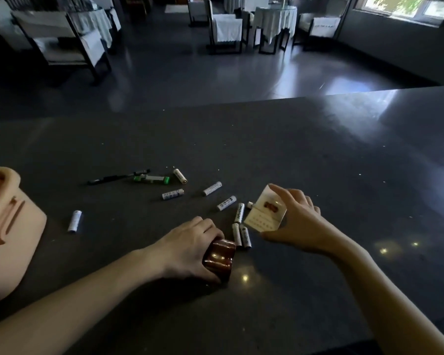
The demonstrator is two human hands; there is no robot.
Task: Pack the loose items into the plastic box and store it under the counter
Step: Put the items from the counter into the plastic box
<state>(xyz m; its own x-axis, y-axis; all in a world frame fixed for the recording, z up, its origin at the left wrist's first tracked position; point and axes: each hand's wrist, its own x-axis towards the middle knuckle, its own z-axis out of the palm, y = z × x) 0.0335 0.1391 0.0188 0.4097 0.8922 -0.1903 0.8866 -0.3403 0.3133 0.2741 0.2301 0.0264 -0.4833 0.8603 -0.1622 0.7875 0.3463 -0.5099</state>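
Note:
My left hand (190,245) grips a shiny brown packet (219,254) that rests on the dark counter (318,175). My right hand (296,221) pinches a small white carton (265,208) by its edges and holds it tilted just above the counter. Several white batteries lie loose between and beyond my hands, one at the far left (75,221) and two side by side (241,235) right beside the brown packet. A green-and-white battery pair (151,179) and a black pen (118,177) lie farther back. The peach plastic box (8,226) sits at the left edge, partly out of frame.
The counter's far edge (215,105) drops to a dark floor with chairs (62,42) and cloth-covered tables (274,19). The counter stretches bare to the right of my right hand.

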